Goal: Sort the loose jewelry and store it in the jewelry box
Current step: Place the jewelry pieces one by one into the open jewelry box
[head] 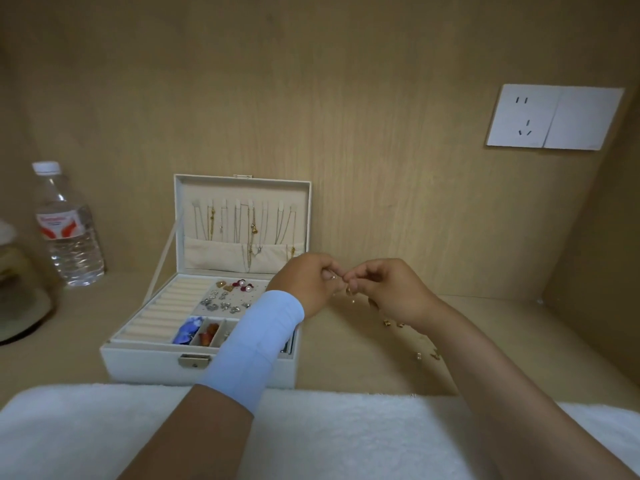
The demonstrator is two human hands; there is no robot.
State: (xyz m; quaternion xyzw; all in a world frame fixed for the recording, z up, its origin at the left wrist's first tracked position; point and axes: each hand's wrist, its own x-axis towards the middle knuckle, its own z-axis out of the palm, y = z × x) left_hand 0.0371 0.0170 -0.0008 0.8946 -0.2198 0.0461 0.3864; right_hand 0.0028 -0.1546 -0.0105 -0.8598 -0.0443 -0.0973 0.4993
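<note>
Clear plastic water bottle stands at the rear left of the worktop. White rectangular jewelry box sits open left of centre, near the front edge. Left grip and right grip meet just right of the box lid — both pinch a small gold jewelry piece. Loose gold pieces lie towards the right edge.

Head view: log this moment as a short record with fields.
jewelry box: open, lid upright
lid: necklaces hang inside
tray: earrings on the stud panel, ring rolls bare
left hand: pinches a small gold piece
right hand: pinches the same piece
loose gold pieces: scattered on the tabletop right of the box
water bottle: upright, left of the box
</note>
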